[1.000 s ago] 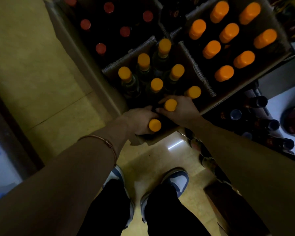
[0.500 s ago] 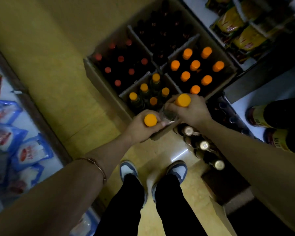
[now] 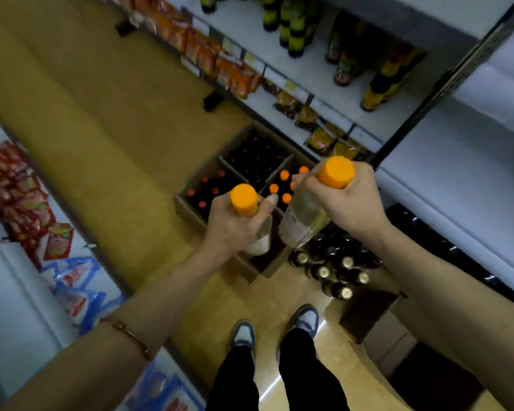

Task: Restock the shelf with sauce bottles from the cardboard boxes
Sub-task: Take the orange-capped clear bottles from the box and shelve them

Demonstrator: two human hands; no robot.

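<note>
Both hands are loaded in the head view, the only view I have. My left hand (image 3: 233,225) is wrapped round the neck of a clear glass sauce bottle with an orange screw cap (image 3: 257,229), thumb pointing out to the right. My right hand (image 3: 346,203) grips the neck of a second clear orange-capped bottle (image 3: 304,221), which tilts so that its base swings toward the left one. The two bottles hang close together, and I cannot tell whether the glass touches.

Below them, on the yellow floor, sit the open brown cardboard boxes (image 3: 190,207), still holding red-capped and orange-capped bottles. A cluster of dark bottles with pale caps (image 3: 334,271) stands on the floor just right of the boxes, near my feet.

The white metal shelf (image 3: 445,161) lies to my right and far ahead; its near tier looks bare and seems the likely spot.

To do this carry well, I judge I should keep the bottles apart so that they do not knock, and hold below the caps, since a cap alone could slip. I should step round the floor bottles, then set one bottle down upright before freeing that hand, label outward.
</note>
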